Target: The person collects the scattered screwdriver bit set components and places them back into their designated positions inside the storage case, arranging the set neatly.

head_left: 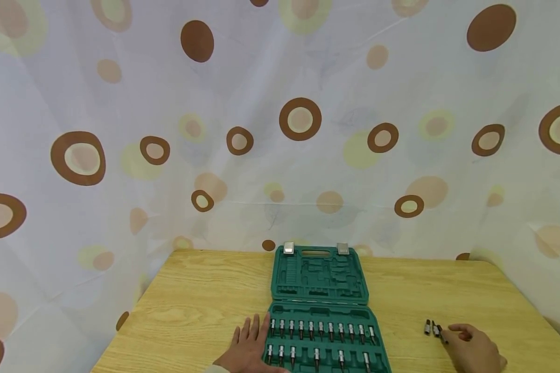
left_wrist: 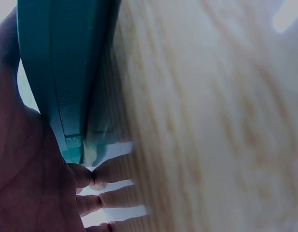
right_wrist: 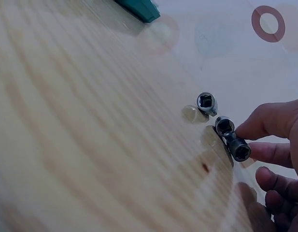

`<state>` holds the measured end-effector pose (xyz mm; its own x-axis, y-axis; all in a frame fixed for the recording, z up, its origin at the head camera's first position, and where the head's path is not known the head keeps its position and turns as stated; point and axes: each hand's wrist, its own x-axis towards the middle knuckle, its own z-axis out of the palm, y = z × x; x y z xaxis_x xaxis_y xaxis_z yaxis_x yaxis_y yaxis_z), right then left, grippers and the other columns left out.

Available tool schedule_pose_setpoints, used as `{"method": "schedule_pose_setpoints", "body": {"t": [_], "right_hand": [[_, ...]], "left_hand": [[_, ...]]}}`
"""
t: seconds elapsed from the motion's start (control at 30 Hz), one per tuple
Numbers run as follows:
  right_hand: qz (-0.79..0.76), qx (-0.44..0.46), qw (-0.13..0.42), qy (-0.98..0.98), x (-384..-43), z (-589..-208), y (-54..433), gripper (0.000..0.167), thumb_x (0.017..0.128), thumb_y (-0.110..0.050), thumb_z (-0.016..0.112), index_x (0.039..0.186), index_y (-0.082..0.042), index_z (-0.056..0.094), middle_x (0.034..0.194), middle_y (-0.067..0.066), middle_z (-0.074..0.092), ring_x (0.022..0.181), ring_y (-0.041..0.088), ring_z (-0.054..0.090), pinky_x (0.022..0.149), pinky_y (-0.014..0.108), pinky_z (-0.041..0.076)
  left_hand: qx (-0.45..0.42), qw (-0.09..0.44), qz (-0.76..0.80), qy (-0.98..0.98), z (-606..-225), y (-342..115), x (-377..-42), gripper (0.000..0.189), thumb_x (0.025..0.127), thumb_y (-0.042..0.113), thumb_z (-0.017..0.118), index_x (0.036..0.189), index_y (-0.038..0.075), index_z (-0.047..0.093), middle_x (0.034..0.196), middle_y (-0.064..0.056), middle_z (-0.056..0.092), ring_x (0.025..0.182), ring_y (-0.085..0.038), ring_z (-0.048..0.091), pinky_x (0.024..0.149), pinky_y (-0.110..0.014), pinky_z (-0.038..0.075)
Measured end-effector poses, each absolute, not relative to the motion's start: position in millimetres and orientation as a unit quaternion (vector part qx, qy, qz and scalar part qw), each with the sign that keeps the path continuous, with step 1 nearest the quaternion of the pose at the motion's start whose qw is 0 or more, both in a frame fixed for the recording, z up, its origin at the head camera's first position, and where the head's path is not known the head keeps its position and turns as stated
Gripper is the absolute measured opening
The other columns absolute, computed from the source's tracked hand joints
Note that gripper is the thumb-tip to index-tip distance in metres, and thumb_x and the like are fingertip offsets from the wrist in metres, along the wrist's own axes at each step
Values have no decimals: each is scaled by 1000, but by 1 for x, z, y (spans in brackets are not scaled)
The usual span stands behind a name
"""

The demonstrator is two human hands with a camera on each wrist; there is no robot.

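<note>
Low at centre, left hand (head_left: 247, 348): lies along the left side of the green case (head_left: 378, 334), its fingers straight and spread apart, with no grip on anything; the thumb reaches in over the near part of the case.
Sleeve (head_left: 217, 369): a pale edge of it shows at the left wrist.
Right hand (head_left: 477, 349): well to the right of the case, its first finger and thumb nearly closed and pinching one loose socket; the other fingers curl in toward the palm.
Pinched socket (right_wrist: 241, 151): between those two tips and right beside the middle one; whether it is lifted at all I cannot tell.
Middle socket (right_wrist: 225, 126): dark square hole facing the wrist camera, close to the thumb.
Leftmost socket (right_wrist: 206, 101): on the counter (head_left: 191, 290), a small gap from the other two.
Near row (head_left: 316, 357): six silver-and-dark bit sockets in the case, unevenly spaced.
Far row (head_left: 321, 327): eleven more, side by side, with silver ends away from the person.
Lid (head_left: 319, 272): opened flat toward the back, with moulded recesses.
Latches (head_left: 288, 247): two, metallic, on the lid's far edge.
Backdrop (head_left: 261, 77): whitish sheet behind the counter, printed with brown, peach and yellow-green rounds.
</note>
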<state>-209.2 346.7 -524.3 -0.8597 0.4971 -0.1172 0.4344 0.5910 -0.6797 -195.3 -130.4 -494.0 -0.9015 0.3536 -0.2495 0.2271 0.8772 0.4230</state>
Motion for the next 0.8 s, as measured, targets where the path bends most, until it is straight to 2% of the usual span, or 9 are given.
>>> {"method": "schedule_pose_setpoints", "body": {"t": [0.2,0.43,0.8], "right_hand": [[352,-238,42,-904,-208,-519,349,45,87,-44,63,99,-2,70,82,6,64,76,30,57,72,57,29],[355,-226,27,-907,-206,-516,350,39,88,-37,58,96,-2,70,79,5,64,76,31,57,73,57,28],[357,-234,25,-904,-206,-521,352,41,89,-40,60,97,-1,69,78,5,64,77,31,57,74,57,28]], "left_hand": [[151,163,193,956,-492,-130,-196,107,80,63,67,155,9,12,155,-23,19,143,-46,14,110,-64,15],[153,165,199,954,-491,-130,-197,108,80,61,68,155,8,12,155,-24,18,143,-47,13,110,-64,15],[146,160,185,959,-493,-129,-195,107,80,65,66,155,7,14,155,-23,20,142,-47,16,109,-64,16]]}}
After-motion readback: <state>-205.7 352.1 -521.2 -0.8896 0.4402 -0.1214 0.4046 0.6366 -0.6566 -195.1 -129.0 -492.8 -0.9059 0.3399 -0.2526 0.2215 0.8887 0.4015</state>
